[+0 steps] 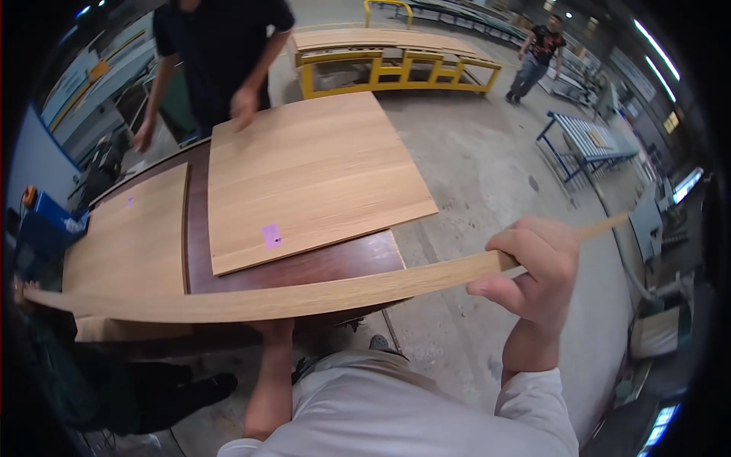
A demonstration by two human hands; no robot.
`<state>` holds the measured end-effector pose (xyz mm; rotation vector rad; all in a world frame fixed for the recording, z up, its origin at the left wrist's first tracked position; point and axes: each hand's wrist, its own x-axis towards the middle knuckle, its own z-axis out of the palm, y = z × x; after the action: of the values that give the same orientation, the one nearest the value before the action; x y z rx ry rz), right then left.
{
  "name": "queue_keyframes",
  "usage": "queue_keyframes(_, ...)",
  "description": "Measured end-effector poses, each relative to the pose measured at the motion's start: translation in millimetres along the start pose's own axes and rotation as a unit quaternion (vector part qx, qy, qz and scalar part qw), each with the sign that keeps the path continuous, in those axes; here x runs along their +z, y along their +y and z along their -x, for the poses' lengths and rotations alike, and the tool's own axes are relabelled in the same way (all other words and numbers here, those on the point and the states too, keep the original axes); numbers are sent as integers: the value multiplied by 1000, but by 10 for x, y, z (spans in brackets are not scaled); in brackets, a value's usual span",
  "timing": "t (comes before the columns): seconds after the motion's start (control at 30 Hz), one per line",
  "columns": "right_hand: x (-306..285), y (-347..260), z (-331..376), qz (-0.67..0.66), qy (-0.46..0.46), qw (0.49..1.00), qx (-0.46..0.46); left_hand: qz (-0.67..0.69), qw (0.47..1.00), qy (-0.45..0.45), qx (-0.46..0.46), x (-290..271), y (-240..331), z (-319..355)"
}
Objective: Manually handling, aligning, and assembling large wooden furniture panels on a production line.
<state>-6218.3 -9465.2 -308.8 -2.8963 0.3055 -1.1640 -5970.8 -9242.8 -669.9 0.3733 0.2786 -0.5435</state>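
The right hand [542, 259] grips a long pale wooden board [365, 292], seen edge-on across the near side of the dark brown tabletop [320, 266]; the left hand [274, 327] is beneath it, its fingers hidden, so its grip cannot be told. Beyond, a yellow frame [375, 72] carries stacked boards [388, 38].

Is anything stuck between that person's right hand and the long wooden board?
Nothing I can see: the right hand grips the long wooden board directly. The left hand is mostly hidden behind it, so I can't tell there.
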Motion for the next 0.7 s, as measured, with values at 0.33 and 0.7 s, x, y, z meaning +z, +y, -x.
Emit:
queue_keyframes(0.33,-109,1,44,-43,-18,998,-43,-39,992,-105,65,81,29,134)
queue_keyframes(0.7,-129,51,55,-135,-11,988,-68,-15,990,-131,52,-115,96,48)
